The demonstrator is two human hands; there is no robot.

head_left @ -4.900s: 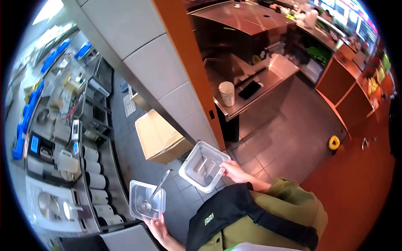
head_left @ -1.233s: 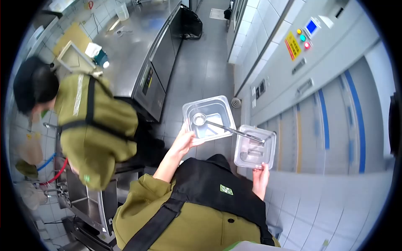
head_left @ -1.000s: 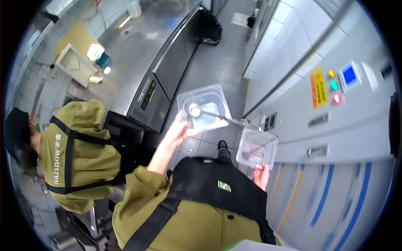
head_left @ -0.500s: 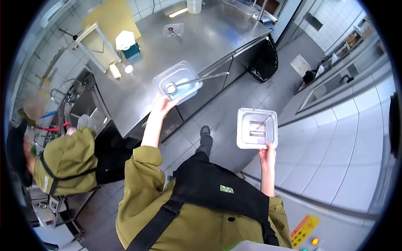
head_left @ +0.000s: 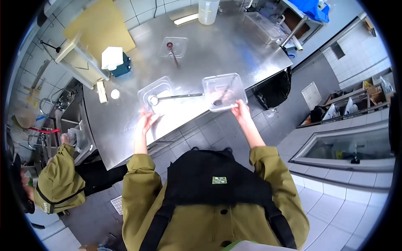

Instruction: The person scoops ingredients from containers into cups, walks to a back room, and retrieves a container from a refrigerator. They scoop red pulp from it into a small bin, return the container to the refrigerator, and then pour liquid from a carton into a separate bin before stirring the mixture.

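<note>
My left hand [head_left: 145, 121] has its fingers closed at the near edge of a clear plastic container [head_left: 143, 93], low over the steel counter. A metal ladle [head_left: 180, 96] lies across this container, its round bowl inside and its handle reaching right over the rim. In my right hand [head_left: 240, 109] is a clear square plastic lid [head_left: 228, 90], gripped at its near right corner and tilted above the counter's front edge. The ladle's handle end meets the lid's left edge in this view.
On the steel counter [head_left: 192, 54] sit another clear tray [head_left: 181, 43] with a dark red ladle [head_left: 172, 52], a teal box [head_left: 122, 69], a white jug [head_left: 208, 12] and a clear bin [head_left: 264, 28]. A co-worker [head_left: 60, 180] stands left by the sink. A black bag [head_left: 274, 90] hangs right.
I have turned toward the counter and moved closer to it. My right hand has brought the lid up and left, beside the container. The container with the ladle is now over the counter.
</note>
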